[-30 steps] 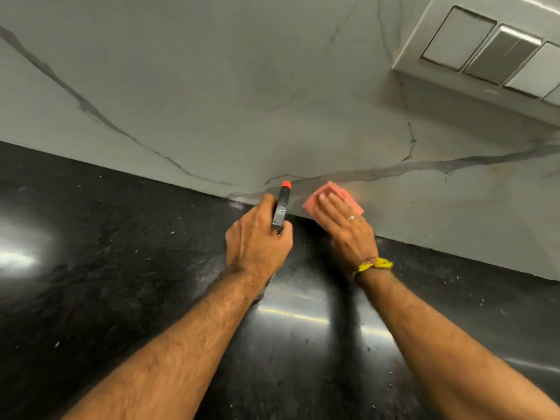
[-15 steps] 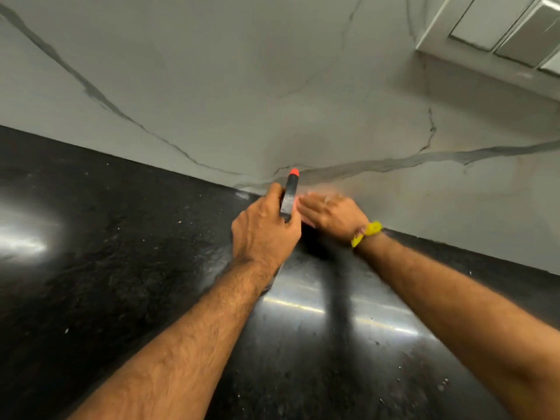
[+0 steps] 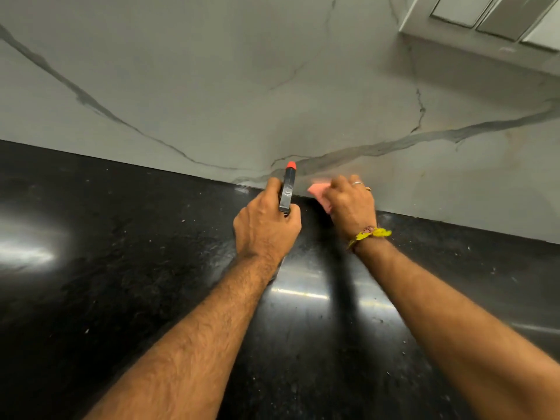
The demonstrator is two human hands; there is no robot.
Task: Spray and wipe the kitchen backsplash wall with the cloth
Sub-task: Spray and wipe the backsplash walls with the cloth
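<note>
While the left hand [image 3: 266, 228] grips the black spray bottle [image 3: 288, 189] upright near the backsplash wall [image 3: 242, 86], the right hand [image 3: 351, 204] beside it clutches the pink cloth [image 3: 319, 192] low against the marble, just above the dark tabletop [image 3: 121, 268].

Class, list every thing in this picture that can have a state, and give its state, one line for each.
Left hand: grips the spray bottle.
Spray bottle: held with its orange nozzle toward the wall.
Right hand: holds the cloth, blurred.
Pink cloth: at the base of the backsplash wall.
Black countertop: glossy, speckled with crumbs.
Switch panel: rocker positions unclear.
</note>
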